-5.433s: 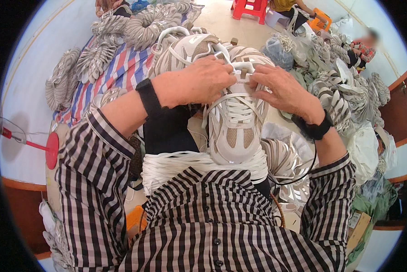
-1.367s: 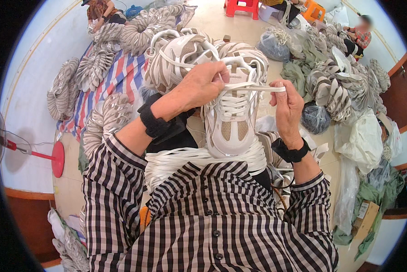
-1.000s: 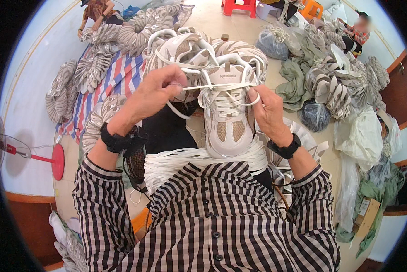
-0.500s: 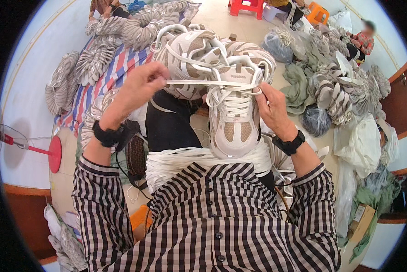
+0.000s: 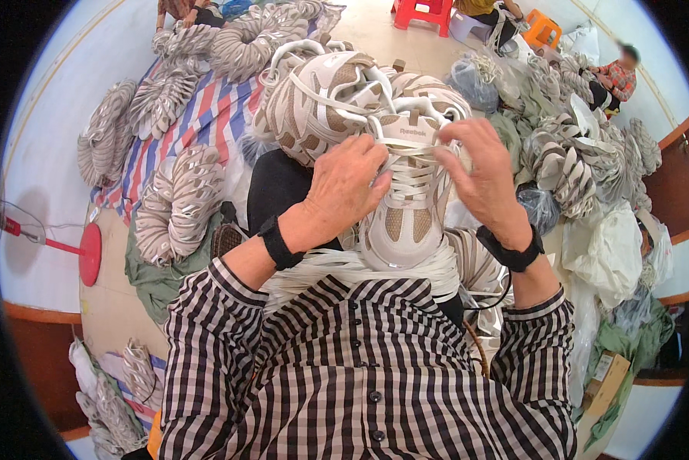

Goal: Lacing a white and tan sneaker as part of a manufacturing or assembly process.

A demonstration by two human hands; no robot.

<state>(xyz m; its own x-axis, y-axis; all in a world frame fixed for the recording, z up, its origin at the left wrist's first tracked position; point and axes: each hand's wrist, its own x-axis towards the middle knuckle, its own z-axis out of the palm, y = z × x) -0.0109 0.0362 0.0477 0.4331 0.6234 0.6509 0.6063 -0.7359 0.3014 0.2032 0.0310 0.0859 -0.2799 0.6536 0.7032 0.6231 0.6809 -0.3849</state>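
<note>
A beige and white sneaker [image 5: 402, 230] stands on my lap, its toe toward me. White shoelace [image 5: 412, 184] crosses its tongue in several rows. My left hand [image 5: 344, 178] is at the shoe's left eyelets, fingers curled and closed on the shoelace; the fingertips partly hide it. My right hand [image 5: 482, 165] hovers at the upper right of the shoe, by the collar. Its thumb and index finger are apart, with nothing plain between them. Just beyond to the left, more sneakers [image 5: 310, 103] of the same kind sit heaped together.
A bundle of white laces [image 5: 314, 276] lies across my lap. Coiled stacks of shoe parts [image 5: 177, 203] rest on a striped sheet [image 5: 195, 115] at left. Plastic bags [image 5: 605, 245] and more stacks are at right. A red stool [image 5: 421, 15] and other people are farther off.
My left hand has come from the far left, where it drew a lace out taut, to the shoe's left side. My right hand has lifted and its fingers have parted.
</note>
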